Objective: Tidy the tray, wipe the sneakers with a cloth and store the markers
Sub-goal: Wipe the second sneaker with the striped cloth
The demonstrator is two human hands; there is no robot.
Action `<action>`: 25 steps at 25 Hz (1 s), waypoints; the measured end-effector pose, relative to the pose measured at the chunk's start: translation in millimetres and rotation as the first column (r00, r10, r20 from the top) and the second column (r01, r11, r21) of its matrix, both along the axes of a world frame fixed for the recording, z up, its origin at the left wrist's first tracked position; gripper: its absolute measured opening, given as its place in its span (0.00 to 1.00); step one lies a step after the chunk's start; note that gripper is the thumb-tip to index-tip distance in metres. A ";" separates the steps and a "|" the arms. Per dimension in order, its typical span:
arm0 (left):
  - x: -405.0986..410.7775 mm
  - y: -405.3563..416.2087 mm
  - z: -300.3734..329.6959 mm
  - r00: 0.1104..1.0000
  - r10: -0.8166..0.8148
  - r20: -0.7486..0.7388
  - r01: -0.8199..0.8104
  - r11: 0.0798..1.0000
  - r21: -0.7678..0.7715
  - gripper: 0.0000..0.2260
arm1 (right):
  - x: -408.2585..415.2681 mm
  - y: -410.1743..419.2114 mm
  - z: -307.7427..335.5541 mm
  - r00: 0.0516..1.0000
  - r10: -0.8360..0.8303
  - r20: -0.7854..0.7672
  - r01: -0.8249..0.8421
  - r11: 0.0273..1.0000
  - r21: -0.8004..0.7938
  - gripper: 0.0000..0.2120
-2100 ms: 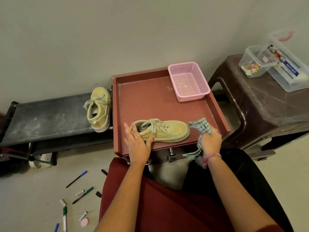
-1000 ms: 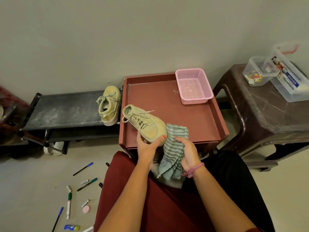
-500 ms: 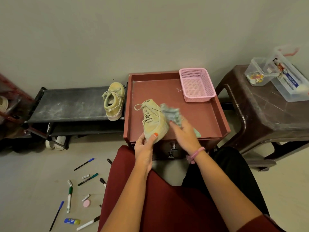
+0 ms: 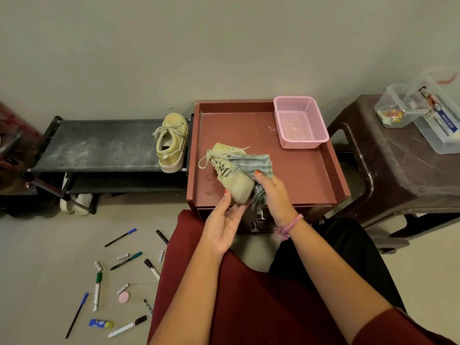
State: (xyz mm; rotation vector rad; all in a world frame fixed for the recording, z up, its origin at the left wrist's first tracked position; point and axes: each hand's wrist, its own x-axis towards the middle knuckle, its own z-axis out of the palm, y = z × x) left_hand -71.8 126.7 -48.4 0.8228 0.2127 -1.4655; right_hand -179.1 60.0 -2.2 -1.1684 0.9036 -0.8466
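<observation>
Olive-green canvas fills the middle of the view: a lace-up sneaker (image 4: 230, 174) is held above the near left part of the reddish-brown tray (image 4: 308, 175), toe toward the person, laces trailing off its left side. The left hand (image 4: 224, 225) cups the toe from below, palm turned up, thumb against the left side of the toe cap and fingers curled under the sole. The right hand (image 4: 272, 192) grips a green striped cloth (image 4: 251, 163) and presses it over the sneaker's upper and right side; one end of the cloth hangs down between the toe and the right palm. A pink band circles the right wrist. At the far right corner of the tray sits a pink mesh basket (image 4: 300, 122), well apart from the sneaker. The second sneaker (image 4: 171, 143) of the pair rests on its sole at the right end of a dusty black shoe rack (image 4: 99, 145), just beside the tray's left wall. On the floor to the lower left lie scattered markers and pens (image 4: 98, 291), some loose caps, a pink round eraser (image 4: 124, 297) and a small blue and yellow tube (image 4: 101, 323). To the right stands a dark brown plastic stool (image 4: 398, 175) carrying two clear plastic containers (image 4: 398, 108) near the wall. A maroon garment and black trousers cover the person's lap in the foreground.
</observation>
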 end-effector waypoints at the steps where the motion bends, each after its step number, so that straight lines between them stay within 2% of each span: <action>1: -0.5 -2.2 2.5 0.999 -0.012 -0.043 0.012 1.000 0.007 0.21 | -1.6 -3.5 3.4 1.000 0.002 0.000 -0.002 1.000 0.003 0.11; 3: -0.4 -5.6 4.0 0.995 -0.020 -0.102 0.023 0.999 0.031 0.16 | -4.1 -7.2 2.6 0.998 0.035 -0.051 -0.038 0.998 -0.055 0.11; 5: 1.1 -8.1 2.6 0.991 -0.005 -0.131 0.009 0.999 0.032 0.17 | -6.3 -5.0 -5.1 0.945 0.069 -0.321 -0.169 0.940 -0.297 0.17; 6: 2.7 -9.4 0.8 0.989 0.012 -0.148 -0.009 1.000 0.023 0.20 | -7.5 0.8 -10.9 0.874 0.057 -0.483 -0.291 0.856 -0.427 0.20; 7: 4.7 -10.0 -0.9 0.985 0.019 -0.169 -0.017 1.000 0.008 0.21 | -8.9 7.4 -17.1 0.793 0.006 -0.609 -0.420 0.729 -0.541 0.24; 9: 7.7 -8.9 -2.1 0.979 -0.024 -0.201 0.019 1.000 -0.024 0.22 | -14.5 17.9 -34.2 0.671 -0.193 -0.716 -0.631 0.358 -0.688 0.28; 10: 8.2 -8.2 -2.3 0.979 -0.040 -0.200 0.036 0.999 -0.026 0.23 | -18.4 19.9 -42.1 0.634 -0.275 -0.723 -0.686 0.230 -0.690 0.29; 11: 8.1 -9.2 -2.4 0.982 -0.038 -0.186 0.035 0.999 -0.019 0.23 | -21.8 16.8 -48.4 0.618 -0.324 -0.717 -0.707 0.170 -0.686 0.30; 13: 8.1 -13.0 -2.2 0.986 -0.007 -0.167 0.005 1.000 -0.013 0.22 | -22.7 4.3 -53.7 0.641 -0.353 -0.682 -0.687 0.132 -0.714 0.28; 16: 10.3 -16.0 0.3 0.985 0.033 -0.169 -0.032 0.999 0.007 0.15 | -10.5 -4.7 -50.8 0.688 -0.375 -0.622 -0.628 0.121 -0.768 0.24; 20: 14.5 -17.7 3.8 0.979 0.029 -0.201 -0.022 0.999 0.036 0.11 | 12.0 -3.5 -44.8 0.676 -0.438 -0.592 -0.579 0.181 -0.795 0.23; 21: 14.2 -19.0 4.1 0.981 0.028 -0.192 -0.019 0.999 0.049 0.10 | 16.8 -3.6 -41.1 0.662 -0.461 -0.591 -0.556 0.227 -0.800 0.22; 23: 13.5 -18.5 4.9 0.986 0.026 -0.163 -0.016 0.998 0.063 0.14 | 26.8 -5.9 -33.4 0.625 -0.473 -0.621 -0.453 0.429 -0.782 0.23; 25: 12.9 -17.2 0.6 0.988 0.005 -0.156 0.008 0.996 0.085 0.23 | 29.8 -14.7 -21.8 0.643 -0.357 -0.678 -0.299 0.697 -0.652 0.23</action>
